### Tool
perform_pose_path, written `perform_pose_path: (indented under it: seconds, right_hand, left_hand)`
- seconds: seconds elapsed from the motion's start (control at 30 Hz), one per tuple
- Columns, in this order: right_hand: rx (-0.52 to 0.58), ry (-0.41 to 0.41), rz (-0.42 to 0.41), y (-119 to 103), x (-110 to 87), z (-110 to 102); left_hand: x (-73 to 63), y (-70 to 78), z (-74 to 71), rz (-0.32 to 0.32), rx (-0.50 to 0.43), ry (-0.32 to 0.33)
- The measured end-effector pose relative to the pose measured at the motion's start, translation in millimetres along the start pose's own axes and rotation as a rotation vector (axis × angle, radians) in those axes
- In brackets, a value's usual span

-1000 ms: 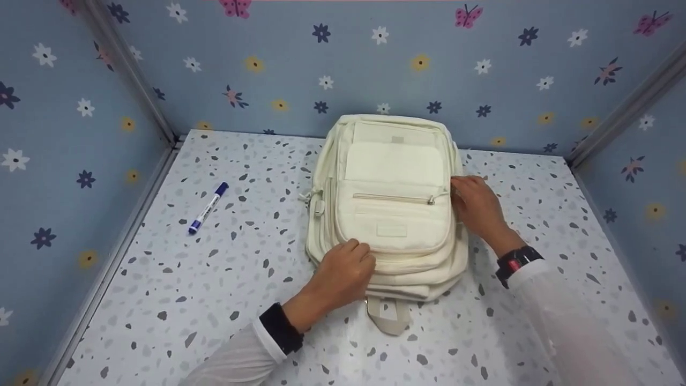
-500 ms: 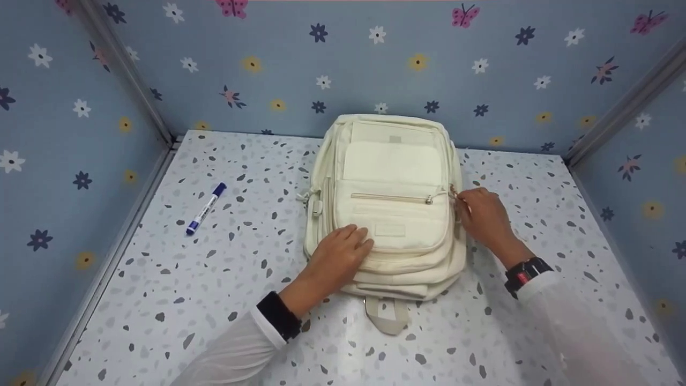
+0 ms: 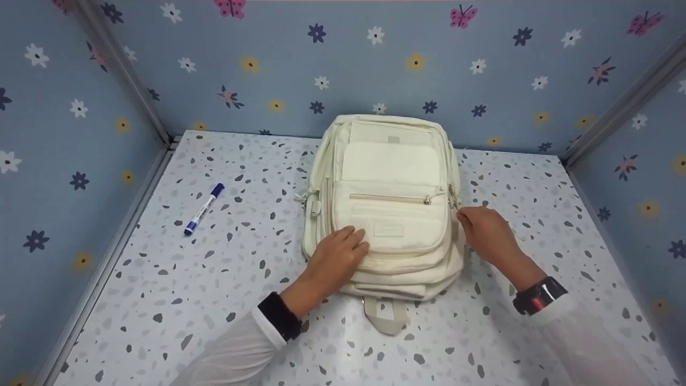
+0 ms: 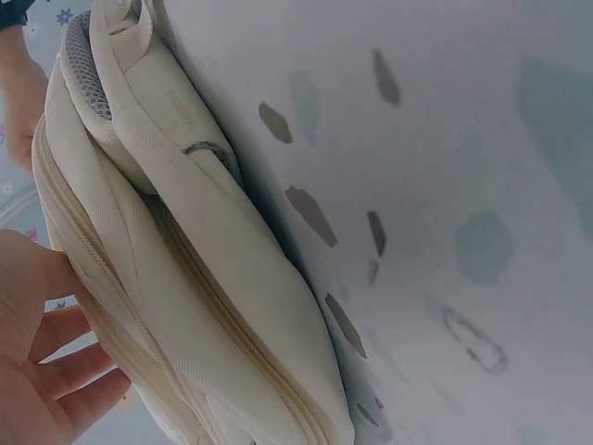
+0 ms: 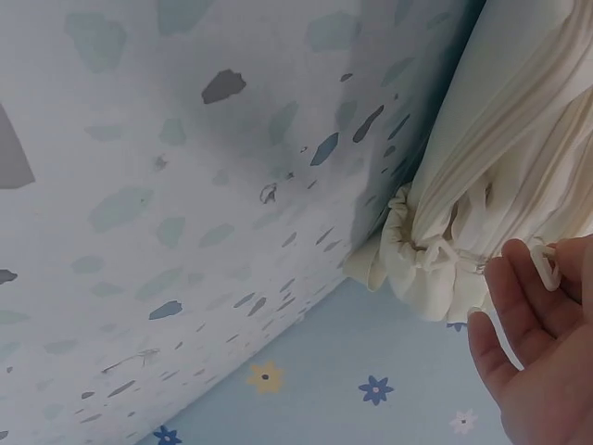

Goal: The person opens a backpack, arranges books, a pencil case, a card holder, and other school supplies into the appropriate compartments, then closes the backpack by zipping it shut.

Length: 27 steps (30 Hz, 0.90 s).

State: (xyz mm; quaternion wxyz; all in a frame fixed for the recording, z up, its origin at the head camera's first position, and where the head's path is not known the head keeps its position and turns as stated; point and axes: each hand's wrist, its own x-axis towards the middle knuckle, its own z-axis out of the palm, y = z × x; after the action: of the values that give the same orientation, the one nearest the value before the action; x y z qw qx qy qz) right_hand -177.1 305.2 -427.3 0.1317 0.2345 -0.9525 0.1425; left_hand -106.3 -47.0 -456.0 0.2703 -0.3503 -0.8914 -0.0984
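A cream backpack point(image 3: 396, 166) lies on its back on the speckled table, its top handle point(image 3: 387, 321) towards me. My left hand point(image 3: 337, 254) rests on the lower left of its front, fingers spread across the fabric near a curved zipper. The left wrist view shows this hand point(image 4: 46, 352) against the bag's zippered side. At the bag's right edge, my right hand point(image 3: 490, 233) pinches a zipper pull. In the right wrist view, the pull's pale loop point(image 5: 547, 267) sits between thumb and fingers. A short front zipper point(image 3: 388, 198) looks shut.
A blue-and-white marker point(image 3: 203, 209) lies on the table to the left of the bag. Blue flowered panels point(image 3: 370, 64) stand behind and at both sides, and the backpack's far end is close to the back panel.
My right hand has drawn back towards me along the bag's right edge, and a zipper slider has come into view there. My left hand's fingers have straightened and moved further onto the front.
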Motion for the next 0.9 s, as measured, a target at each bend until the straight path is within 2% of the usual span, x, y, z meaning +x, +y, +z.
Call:
perform_pose_path:
  seconds: [0.2, 0.47, 0.73, 0.9]
  right_hand:
    - [0.017, -0.026, 0.005, -9, -15.3, -4]
    - [0.013, -0.04, -0.002, -26, -32.1, -6]
    - [0.022, -0.102, -0.008, -45, -47.3, -6]
    - [0.01, -0.072, -0.037, -51, -56.1, -2]
  left_hand:
    - [-0.6, -0.7, 4.9, 0.007, -0.004, 0.066]
    - [-1.5, 1.3, 2.8, -0.011, -0.008, 0.046]
    - [-2.5, 3.4, 4.6, -0.011, 0.021, 0.053]
    - [-2.4, 4.1, 5.4, -0.009, 0.022, 0.043]
